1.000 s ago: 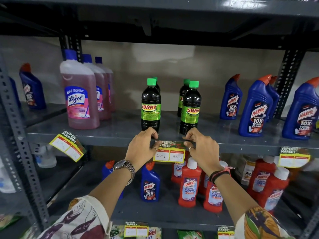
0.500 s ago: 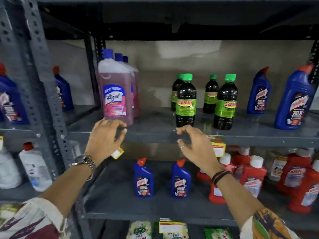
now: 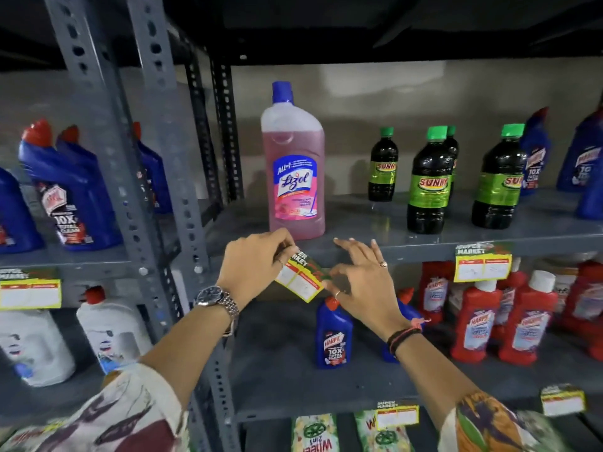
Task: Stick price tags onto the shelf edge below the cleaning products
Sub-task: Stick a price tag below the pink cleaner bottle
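A yellow and green price tag [image 3: 301, 277] hangs tilted at the grey shelf edge [image 3: 417, 249], just below the pink Lizol bottle [image 3: 295, 164]. My left hand [image 3: 254, 265] pinches the tag's upper left corner. My right hand [image 3: 362, 282] touches the tag's right side with thumb and fingertips, its other fingers spread over the shelf edge. Another price tag [image 3: 483, 262] is stuck straight on the same edge further right, below the green-capped Sunny bottles [image 3: 430, 181].
Blue Harpic bottles [image 3: 70, 194] fill the left bay behind the perforated grey upright [image 3: 163, 177], with a tag [image 3: 31, 288] under them. Red Harpic bottles [image 3: 483, 318] and a small blue bottle [image 3: 333, 334] stand on the lower shelf. More tags [image 3: 563, 401] mark the bottom edge.
The view has swung left from the Sunny bottles to the Lizol bottle. Both hands left the straight tag and came onto the tilted tag under the Lizol bottle.
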